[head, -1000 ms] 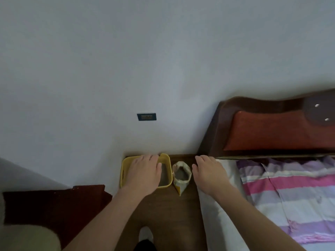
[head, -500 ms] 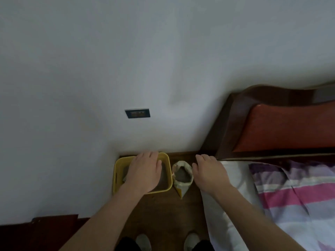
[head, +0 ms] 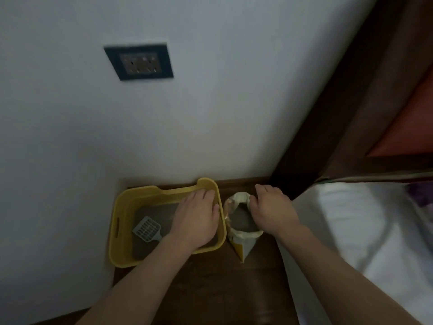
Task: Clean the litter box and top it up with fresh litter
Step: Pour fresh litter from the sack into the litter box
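Dark wooden floor (head: 210,289) is running up to a white wall (head: 210,102); a dark skirting board (head: 243,180) is lining the joint. A dark socket plate (head: 138,62) is sitting high on the wall, blurred. A dark wooden headboard (head: 339,113) with a red padded panel (head: 410,123) is rising at right. White bedding (head: 351,226) is filling the lower right, just beside the floor strip, with a purple patch (head: 419,193) at the far edge.

The yellow litter box (head: 121,221) is standing on the floor in the corner, against the wall. Grey litter (head: 154,212) is lying inside, and a grey slotted scoop (head: 146,228) is resting on it toward the left. An open litter bag (head: 243,245) is standing upright just right of the box, touching or nearly touching its side, showing grey fill in its mouth.

The left hand (head: 194,219) is hovering palm down over the right half of the box, fingers straight and close together, tips reaching the far rim. Hand and forearm are hiding the scoop's handle end and part of the litter.

The right hand (head: 269,207) is sitting at the right edge of the bag's mouth, fingers bent downward. Whether they are pinching the rim, cannot tell. Both forearms are crossing the floor in the foreground.
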`<state>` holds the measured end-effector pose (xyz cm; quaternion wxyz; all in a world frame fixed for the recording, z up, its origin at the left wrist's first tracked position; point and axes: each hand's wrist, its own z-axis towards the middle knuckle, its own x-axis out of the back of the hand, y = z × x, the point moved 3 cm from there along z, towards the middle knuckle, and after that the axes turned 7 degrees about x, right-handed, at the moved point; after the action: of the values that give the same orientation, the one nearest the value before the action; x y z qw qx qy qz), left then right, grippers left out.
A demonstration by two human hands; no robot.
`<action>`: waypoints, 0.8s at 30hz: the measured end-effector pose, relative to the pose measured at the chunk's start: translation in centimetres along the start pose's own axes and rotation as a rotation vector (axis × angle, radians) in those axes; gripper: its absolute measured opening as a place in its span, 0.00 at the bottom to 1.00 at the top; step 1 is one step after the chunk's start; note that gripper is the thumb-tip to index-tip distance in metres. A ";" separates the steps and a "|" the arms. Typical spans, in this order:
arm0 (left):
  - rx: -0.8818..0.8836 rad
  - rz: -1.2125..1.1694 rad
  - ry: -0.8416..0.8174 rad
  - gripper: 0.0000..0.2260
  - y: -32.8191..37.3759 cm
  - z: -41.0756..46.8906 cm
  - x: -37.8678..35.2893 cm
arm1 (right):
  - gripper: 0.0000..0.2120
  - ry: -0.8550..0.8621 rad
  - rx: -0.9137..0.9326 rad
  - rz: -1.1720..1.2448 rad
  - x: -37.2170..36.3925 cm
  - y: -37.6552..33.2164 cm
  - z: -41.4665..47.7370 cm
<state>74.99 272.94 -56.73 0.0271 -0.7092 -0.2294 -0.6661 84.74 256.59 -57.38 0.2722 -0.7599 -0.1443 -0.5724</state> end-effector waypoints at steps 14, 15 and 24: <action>-0.114 -0.102 0.003 0.19 -1.6 6.1 -21.6 | 0.18 0.001 0.030 -0.023 -17.2 8.2 11.9; -0.128 -0.100 0.001 0.20 -1.4 6.2 -22.6 | 0.18 -0.002 0.039 -0.011 -17.9 8.5 12.5; -0.159 -0.047 -0.069 0.23 -0.8 7.1 -29.4 | 0.20 -0.027 0.114 0.025 -23.0 12.0 15.3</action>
<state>81.10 267.58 -85.88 -0.0528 -0.7262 -0.1930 -0.6578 96.27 257.86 -85.18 0.3205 -0.7526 -0.1708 -0.5493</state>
